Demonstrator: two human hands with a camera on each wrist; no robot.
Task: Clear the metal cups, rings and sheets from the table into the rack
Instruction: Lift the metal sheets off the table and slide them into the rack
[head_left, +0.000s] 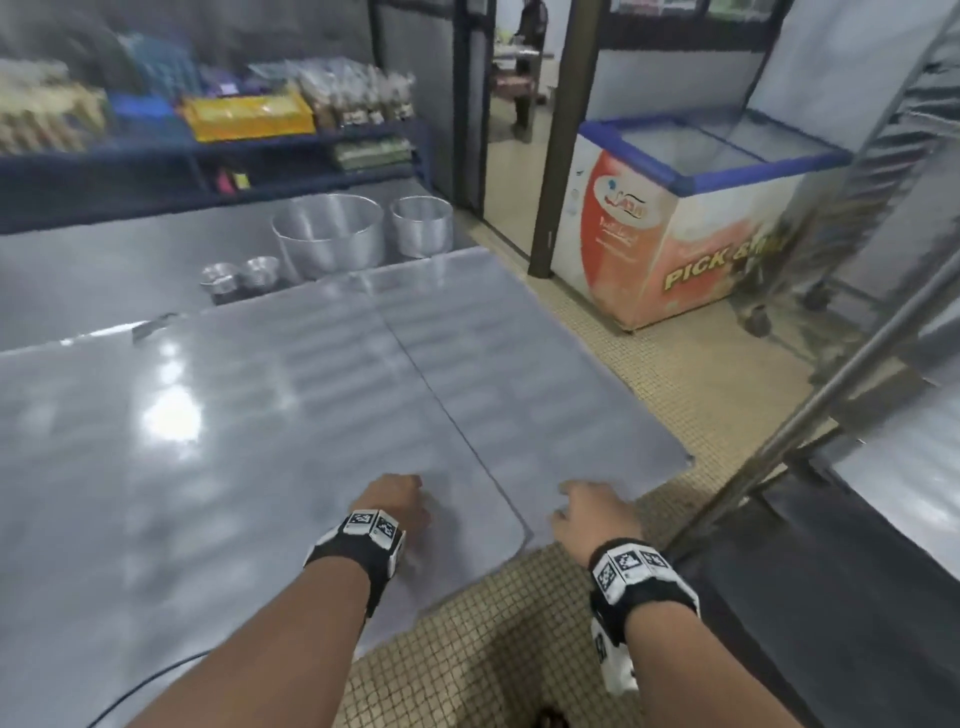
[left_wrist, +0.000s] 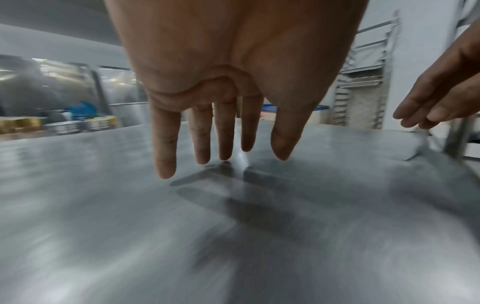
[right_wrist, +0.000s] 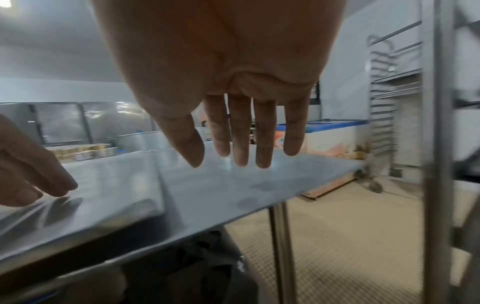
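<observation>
At the far left a blue shelf (head_left: 104, 156) carries packets and crates behind the steel table (head_left: 104, 270). On the table stand two small metal cups (head_left: 241, 275), then a large metal ring (head_left: 328, 236) and a smaller ring (head_left: 422, 224) just beside it. Nearer, two flat metal sheets lie side by side: the left sheet (head_left: 208, 441) rests on the table, and the right sheet (head_left: 509, 364) juts past the table edge over the tiled floor (head_left: 701, 374). The left hand (head_left: 397, 501) hovers over the left sheet with fingers (left_wrist: 166, 144) straight and spread, holding nothing. The right hand (head_left: 597, 512) is poised over the near corner of the right sheet, fingers (right_wrist: 241, 144) straight and close together, also holding nothing. Farther right stands a chest freezer (head_left: 675, 223), then the tall metal rack (head_left: 893, 156)
</observation>
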